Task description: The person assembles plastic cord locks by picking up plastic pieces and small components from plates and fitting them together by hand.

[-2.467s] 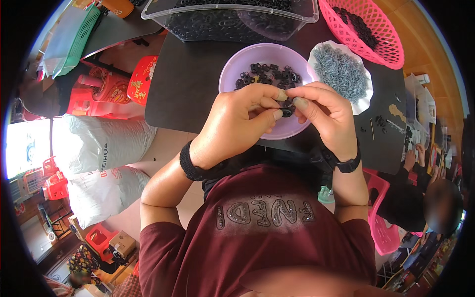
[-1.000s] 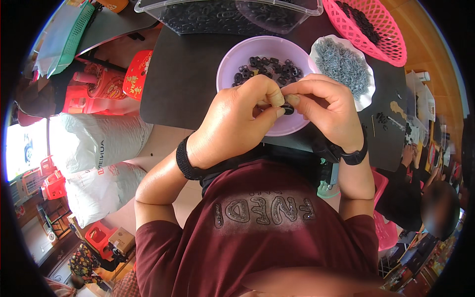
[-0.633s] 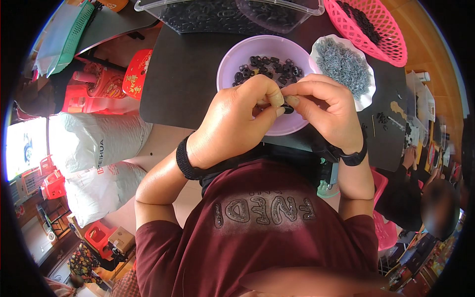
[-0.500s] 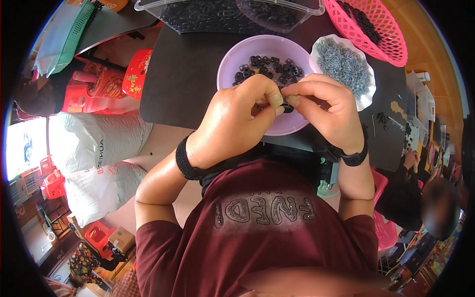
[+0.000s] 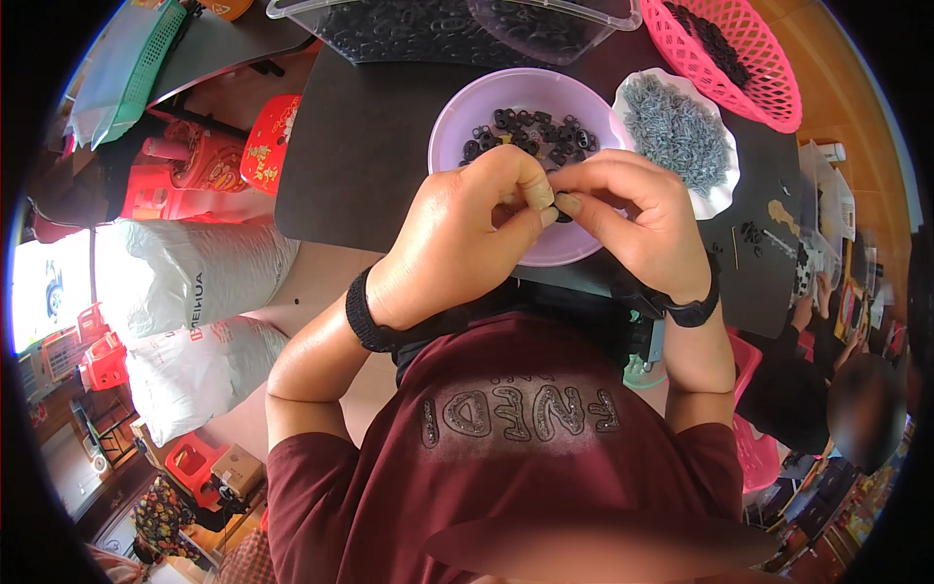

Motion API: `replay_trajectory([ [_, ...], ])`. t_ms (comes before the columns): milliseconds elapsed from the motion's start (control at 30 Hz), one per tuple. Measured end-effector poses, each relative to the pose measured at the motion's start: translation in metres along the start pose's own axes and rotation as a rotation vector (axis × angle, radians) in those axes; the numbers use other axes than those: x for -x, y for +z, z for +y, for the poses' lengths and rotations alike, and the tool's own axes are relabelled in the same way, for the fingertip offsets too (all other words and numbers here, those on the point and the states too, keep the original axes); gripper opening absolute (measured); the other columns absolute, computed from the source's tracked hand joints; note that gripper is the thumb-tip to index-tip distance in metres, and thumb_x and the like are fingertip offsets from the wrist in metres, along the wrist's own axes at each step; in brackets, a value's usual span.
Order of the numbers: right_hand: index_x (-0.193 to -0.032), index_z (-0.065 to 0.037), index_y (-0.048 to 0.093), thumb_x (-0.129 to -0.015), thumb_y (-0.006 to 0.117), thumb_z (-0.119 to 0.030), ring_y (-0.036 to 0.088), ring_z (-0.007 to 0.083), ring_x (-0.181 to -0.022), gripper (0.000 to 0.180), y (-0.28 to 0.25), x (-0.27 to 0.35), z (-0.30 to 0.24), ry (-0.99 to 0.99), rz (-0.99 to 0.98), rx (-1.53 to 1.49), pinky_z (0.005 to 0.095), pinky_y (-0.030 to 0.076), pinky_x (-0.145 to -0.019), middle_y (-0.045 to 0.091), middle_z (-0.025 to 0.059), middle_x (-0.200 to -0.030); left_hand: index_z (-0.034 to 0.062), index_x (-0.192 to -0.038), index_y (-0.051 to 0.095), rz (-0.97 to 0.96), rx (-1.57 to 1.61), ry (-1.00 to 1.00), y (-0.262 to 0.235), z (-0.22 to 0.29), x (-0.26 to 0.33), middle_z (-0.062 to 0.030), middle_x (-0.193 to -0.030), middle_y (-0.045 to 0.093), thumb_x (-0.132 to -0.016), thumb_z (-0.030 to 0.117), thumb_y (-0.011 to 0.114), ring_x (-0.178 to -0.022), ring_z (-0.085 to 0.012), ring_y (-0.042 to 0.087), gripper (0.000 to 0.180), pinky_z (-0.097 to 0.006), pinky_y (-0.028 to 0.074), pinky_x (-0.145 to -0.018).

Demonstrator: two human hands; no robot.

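Over the near side of a light purple basin (image 5: 452, 127), my two hands meet at the fingertips. My left hand (image 5: 467, 229) is closed in a pinch, with what looks like tape on one finger. Opposite it, the thumb and forefinger of my right hand (image 5: 647, 219) are closed together too. A small black part (image 5: 565, 216) shows between the fingertips, mostly covered by them; its exact kind cannot be made out. Inside the basin lie several small black plastic pieces (image 5: 545, 131), some with rings. A white scalloped dish (image 5: 722, 195) of small grey metal pieces (image 5: 676, 131) stands right of the basin.
At the dark table's (image 5: 341, 175) far side stand a clear bin (image 5: 389, 44) of black parts and a pink lattice basket (image 5: 778, 88). A thin stick (image 5: 735, 248) and loose black bits (image 5: 751, 232) lie at right. White sacks (image 5: 195, 277) stand left. Another person (image 5: 793, 389) sits right.
My right fingers have shifted slightly toward the left hand, and less of the black part shows. My left hand stays nearly in place.
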State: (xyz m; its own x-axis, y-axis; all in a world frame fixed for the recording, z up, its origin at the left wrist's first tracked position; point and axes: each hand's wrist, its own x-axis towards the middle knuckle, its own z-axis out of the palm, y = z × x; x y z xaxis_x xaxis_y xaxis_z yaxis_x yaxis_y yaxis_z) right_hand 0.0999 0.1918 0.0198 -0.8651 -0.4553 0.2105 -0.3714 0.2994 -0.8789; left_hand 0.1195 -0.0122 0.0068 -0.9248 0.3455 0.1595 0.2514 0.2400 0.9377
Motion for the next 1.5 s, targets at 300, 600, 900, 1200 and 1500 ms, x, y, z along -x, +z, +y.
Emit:
replay_trajectory([
  [300, -0.099, -0.004, 0.072, -0.076, 0.078, -0.003, 0.060, 0.0126, -0.065, 0.024, 0.003, 0.006, -0.002, 0.047, 0.005, -0.011, 0.0254, 0.050, -0.060, 0.065, 0.0056, -0.078, 0.0006, -0.091, 0.053, -0.019, 0.164, -0.163, -0.004, 0.005, -0.003, -0.0035, -0.079, 0.065, -0.088, -0.003, 0.068, -0.072, -0.0071, 0.063, 0.015, -0.021, 0.051, -0.063],
  [600, -0.107, -0.004, 0.071, -0.069, 0.081, -0.001, 0.060, 0.0155, -0.064, 0.040, 0.009, 0.013, -0.002, -0.127, 0.107, 0.134, 0.0264, 0.049, -0.060, 0.064, 0.0062, -0.077, 0.0019, -0.089, 0.052, 0.003, 0.217, -0.158, -0.005, 0.005, -0.003, -0.0052, -0.086, 0.065, -0.087, -0.001, 0.070, -0.074, -0.0070, 0.061, 0.018, -0.021, 0.050, -0.064],
  [900, -0.110, -0.001, 0.070, -0.068, 0.079, 0.005, 0.061, 0.0140, -0.071, 0.043, 0.009, 0.018, -0.006, -0.111, 0.127, 0.173, 0.0257, 0.051, -0.063, 0.064, 0.0078, -0.085, 0.0020, -0.089, 0.052, 0.001, 0.213, -0.161, -0.005, 0.011, -0.002, -0.0056, -0.087, 0.065, -0.088, -0.001, 0.069, -0.074, -0.0070, 0.061, 0.018, -0.021, 0.051, -0.065],
  [1200, -0.106, -0.003, 0.071, -0.071, 0.077, 0.003, 0.062, 0.0154, -0.065, 0.036, 0.011, 0.020, -0.005, -0.162, 0.175, 0.174, 0.0257, 0.050, -0.060, 0.067, 0.0074, -0.081, 0.0036, -0.085, 0.048, 0.007, 0.245, -0.133, -0.003, 0.014, 0.000, -0.0085, -0.089, 0.066, -0.087, -0.005, 0.068, -0.073, -0.0082, 0.061, 0.022, -0.022, 0.052, -0.065],
  [1500, -0.099, -0.002, 0.070, -0.073, 0.078, 0.001, 0.065, 0.0189, -0.066, 0.028, 0.017, 0.023, -0.002, -0.156, 0.195, 0.172, 0.0279, 0.053, -0.060, 0.070, 0.0106, -0.087, 0.0035, -0.075, 0.048, 0.090, 0.201, -0.114, 0.003, 0.008, 0.001, -0.0040, -0.066, 0.059, -0.082, 0.000, 0.073, -0.069, -0.0066, 0.064, 0.026, -0.026, 0.051, -0.059],
])
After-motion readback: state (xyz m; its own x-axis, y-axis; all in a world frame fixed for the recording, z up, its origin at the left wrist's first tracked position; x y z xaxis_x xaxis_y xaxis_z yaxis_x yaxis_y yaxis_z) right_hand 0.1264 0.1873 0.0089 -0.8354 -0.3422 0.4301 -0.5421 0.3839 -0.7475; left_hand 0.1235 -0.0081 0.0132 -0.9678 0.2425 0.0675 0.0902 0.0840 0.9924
